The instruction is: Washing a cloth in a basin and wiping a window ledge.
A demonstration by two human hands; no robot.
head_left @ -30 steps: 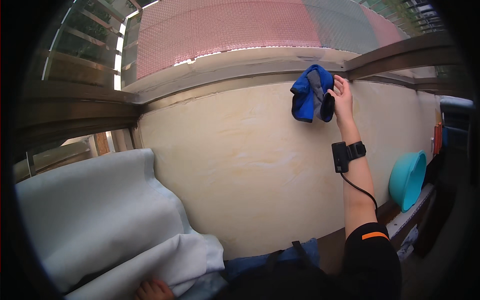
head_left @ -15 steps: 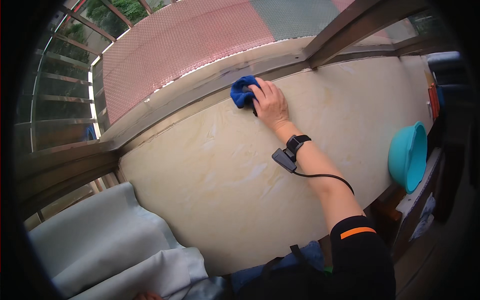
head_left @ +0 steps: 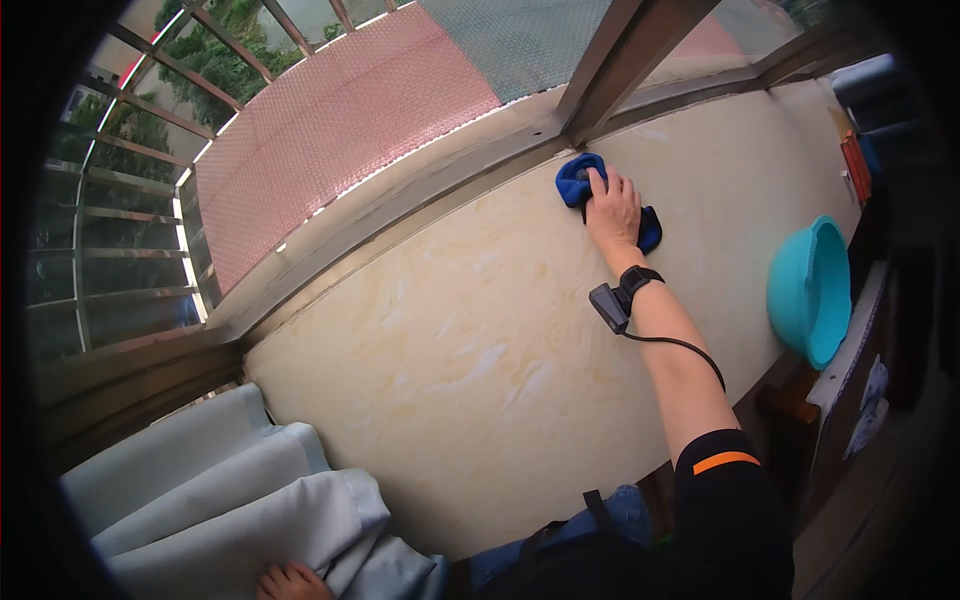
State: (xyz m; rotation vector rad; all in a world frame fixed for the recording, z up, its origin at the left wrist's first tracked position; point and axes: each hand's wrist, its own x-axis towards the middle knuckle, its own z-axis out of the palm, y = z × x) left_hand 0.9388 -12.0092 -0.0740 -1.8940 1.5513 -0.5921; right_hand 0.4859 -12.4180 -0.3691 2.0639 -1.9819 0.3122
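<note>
At the near edge, the left hand rests on pale folded fabric, its grip hidden. Far ahead, the right hand presses flat, fingers spread, on a blue cloth against the beige wall, a teal basin to its right.

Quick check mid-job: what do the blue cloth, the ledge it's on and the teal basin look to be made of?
Blue cloth: soft fabric, likely microfibre; it bunches under the right hand. Ledge: cream veined surface with a slight sheen, apparently polished stone or marble-look tile; which one is unclear. Teal basin: smooth, uniform colour, thin rim, probably plastic.
</note>
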